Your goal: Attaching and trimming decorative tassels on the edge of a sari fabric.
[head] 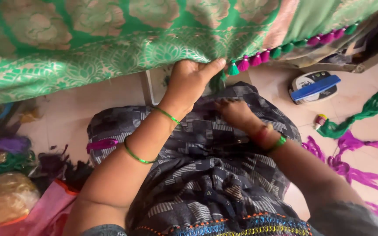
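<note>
Grey patterned cloth [206, 175] fills the lower centre of the frame; the right hand [237, 114] rests on it, grip unclear. Above, the left hand [189, 81] pinches the green brocade fabric's [110, 48] tasselled edge. Bare pale floor [359, 109] lies right, around a blue-and-white stapler [315, 86].

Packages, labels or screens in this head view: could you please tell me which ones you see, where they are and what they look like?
White case: floor, upper right, rounded, with a blue bar across it and a printed label.
Pink bag: floor, lower left, thin plastic with an orange edge.
Clear bag: far left, holding golden material.
No screens visible.
</note>
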